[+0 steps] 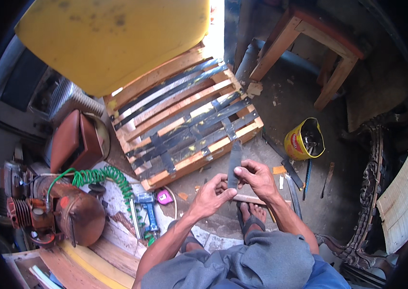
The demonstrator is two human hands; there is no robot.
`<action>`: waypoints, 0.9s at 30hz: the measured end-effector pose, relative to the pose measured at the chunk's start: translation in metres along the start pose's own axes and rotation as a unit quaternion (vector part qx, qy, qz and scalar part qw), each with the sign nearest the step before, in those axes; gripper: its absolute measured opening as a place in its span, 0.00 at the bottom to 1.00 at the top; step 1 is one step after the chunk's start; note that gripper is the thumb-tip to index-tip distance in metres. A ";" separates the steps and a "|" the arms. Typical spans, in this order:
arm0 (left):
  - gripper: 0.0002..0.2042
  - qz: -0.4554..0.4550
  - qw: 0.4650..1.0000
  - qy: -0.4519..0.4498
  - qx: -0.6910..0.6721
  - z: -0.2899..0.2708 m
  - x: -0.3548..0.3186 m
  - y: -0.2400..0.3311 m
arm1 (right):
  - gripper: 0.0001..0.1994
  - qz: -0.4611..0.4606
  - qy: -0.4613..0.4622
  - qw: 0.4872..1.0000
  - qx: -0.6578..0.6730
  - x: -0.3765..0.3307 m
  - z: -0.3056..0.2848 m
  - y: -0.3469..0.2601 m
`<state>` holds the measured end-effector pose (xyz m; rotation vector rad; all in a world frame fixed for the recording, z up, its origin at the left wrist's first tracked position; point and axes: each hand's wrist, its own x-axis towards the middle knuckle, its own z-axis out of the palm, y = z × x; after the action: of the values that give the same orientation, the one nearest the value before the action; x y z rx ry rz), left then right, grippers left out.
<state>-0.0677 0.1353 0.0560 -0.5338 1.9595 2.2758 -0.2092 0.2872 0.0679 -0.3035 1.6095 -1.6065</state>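
A dark grey strap (pixel 235 161) runs from the near side of a slatted wooden frame (pixel 204 156) toward me, with its near end between my hands. My left hand (pixel 212 196) pinches the strap's left edge near that end. My right hand (pixel 258 180) grips it from the right, with thumb and fingers closed on it. More dark straps (pixel 189 130) are woven across the frame's wooden slats. Just below my hands lies a thin wooden strip (pixel 257 199), partly hidden by my right forearm.
On the left are a rusty compressor (pixel 76 216), a coiled green hose (pixel 105 176), a blue staple gun (pixel 149 214) and a pink tape measure (pixel 164 196). A yellow bucket (pixel 296 144) and a wooden stool (pixel 305 29) stand right. A yellow panel (pixel 117 43) overhangs the frame.
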 end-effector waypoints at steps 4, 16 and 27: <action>0.18 -0.060 0.973 0.011 -0.221 -0.009 -0.003 -0.009 | 0.18 0.006 -0.026 0.999 0.034 0.001 0.012 0.012; 0.10 -0.061 0.853 0.152 -0.495 -0.054 -0.007 -0.031 | 0.17 0.000 -0.066 0.818 -0.571 -0.010 -0.034 0.149; 0.06 0.002 0.835 0.280 -0.474 -0.074 -0.002 -0.015 | 0.20 0.039 -0.108 0.815 -0.567 -0.004 -0.034 0.160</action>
<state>-0.0465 0.0666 0.0344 -1.3864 0.7216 3.2400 -0.1708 0.3390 -0.0823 -0.9682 2.1760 -0.3320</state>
